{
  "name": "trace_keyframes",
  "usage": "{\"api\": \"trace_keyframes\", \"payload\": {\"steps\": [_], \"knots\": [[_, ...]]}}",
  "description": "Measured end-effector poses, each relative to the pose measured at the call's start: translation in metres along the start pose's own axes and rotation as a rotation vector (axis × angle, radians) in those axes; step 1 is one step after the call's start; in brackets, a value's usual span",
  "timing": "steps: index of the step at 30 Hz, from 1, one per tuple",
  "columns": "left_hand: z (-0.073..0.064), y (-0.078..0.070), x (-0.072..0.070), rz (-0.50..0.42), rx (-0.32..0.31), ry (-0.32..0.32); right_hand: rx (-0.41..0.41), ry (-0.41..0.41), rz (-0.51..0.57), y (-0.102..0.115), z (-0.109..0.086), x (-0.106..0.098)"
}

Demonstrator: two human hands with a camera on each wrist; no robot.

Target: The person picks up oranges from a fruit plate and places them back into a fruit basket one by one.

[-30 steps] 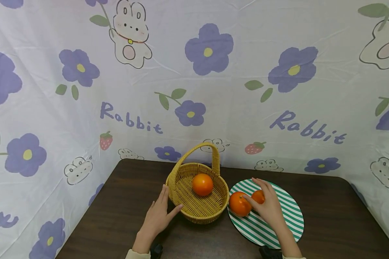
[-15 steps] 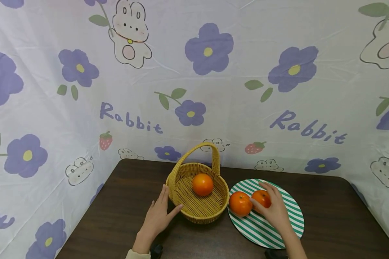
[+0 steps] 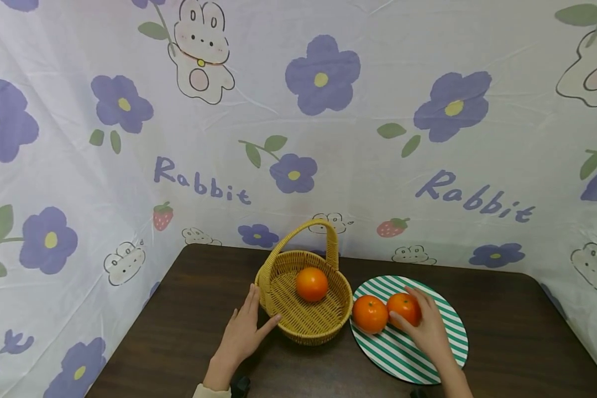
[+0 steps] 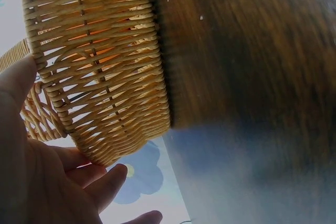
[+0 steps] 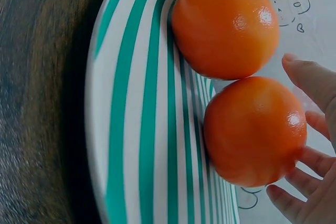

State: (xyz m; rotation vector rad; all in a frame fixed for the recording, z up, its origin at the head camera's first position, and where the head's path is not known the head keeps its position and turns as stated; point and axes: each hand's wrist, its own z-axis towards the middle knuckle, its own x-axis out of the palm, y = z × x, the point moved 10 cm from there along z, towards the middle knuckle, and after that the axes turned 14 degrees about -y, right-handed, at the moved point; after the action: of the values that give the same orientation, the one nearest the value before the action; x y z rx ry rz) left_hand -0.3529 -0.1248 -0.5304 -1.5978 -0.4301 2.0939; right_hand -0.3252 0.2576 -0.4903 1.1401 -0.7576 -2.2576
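Note:
A yellow wicker basket (image 3: 308, 330) with an arched handle stands on the dark table, one orange (image 3: 312, 284) inside it. My left hand (image 3: 242, 331) rests at its left side, fingers straight along the wall and thumb at the near rim; in the left wrist view thumb and fingers span the wicker. On a round green-and-white striped plate (image 3: 403, 359) lie two oranges side by side. My right hand (image 3: 430, 331) is spread around the right orange (image 5: 254, 132). Its fingertips are at the far side, while the thumb is apart from the fruit. The left orange (image 3: 370, 314) is beside the basket.
The plate's left edge sits close against the basket. Behind the dark wooden table (image 3: 517, 331) hangs a white cloth (image 3: 358, 166) printed with purple flowers and rabbits, which also runs along the left and right sides.
My right hand has shifted right, from between the two plate oranges to around the right one. That orange now shows more fully. The left hand stays at the basket.

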Motion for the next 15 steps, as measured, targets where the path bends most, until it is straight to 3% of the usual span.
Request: {"api": "trace_keyframes", "payload": {"steps": [15], "knots": [[0.000, 0.002, 0.001, -0.004, -0.004, -0.002, 0.049, 0.006, -0.006, -0.012, -0.004, 0.007]]}}
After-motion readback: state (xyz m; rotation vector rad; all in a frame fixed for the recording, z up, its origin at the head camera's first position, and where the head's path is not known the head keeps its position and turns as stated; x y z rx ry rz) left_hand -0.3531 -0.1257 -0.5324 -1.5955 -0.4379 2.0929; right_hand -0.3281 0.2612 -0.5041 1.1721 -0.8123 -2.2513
